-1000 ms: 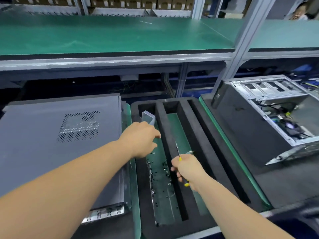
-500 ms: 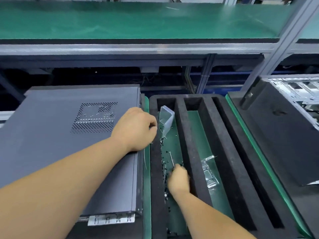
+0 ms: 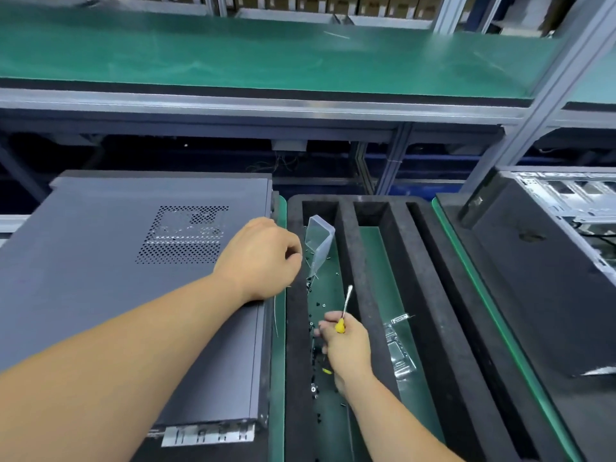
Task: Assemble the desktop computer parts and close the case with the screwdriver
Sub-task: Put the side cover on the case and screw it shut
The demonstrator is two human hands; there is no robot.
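Note:
A closed grey computer case (image 3: 110,271) lies flat at the left, its vented side panel up. My left hand (image 3: 263,258) rests on the case's right edge with fingers curled; whether it holds anything is hidden. My right hand (image 3: 346,341) grips a yellow-handled screwdriver (image 3: 343,311), shaft pointing up, down in the left slot of a black foam tray (image 3: 373,295). Several small black screws (image 3: 313,331) lie scattered on the green floor of that slot, beside my fingers.
A clear plastic box (image 3: 320,241) leans at the far end of the screw slot. A clear bag with metal parts (image 3: 398,348) lies in the middle slot. An open computer case (image 3: 560,261) stands at the right. A green-topped shelf (image 3: 266,61) runs overhead behind.
My right hand dropped into the screw slot from the foam divider and now shows the screwdriver upright. My left hand stayed on the case's edge. The view moved closer.

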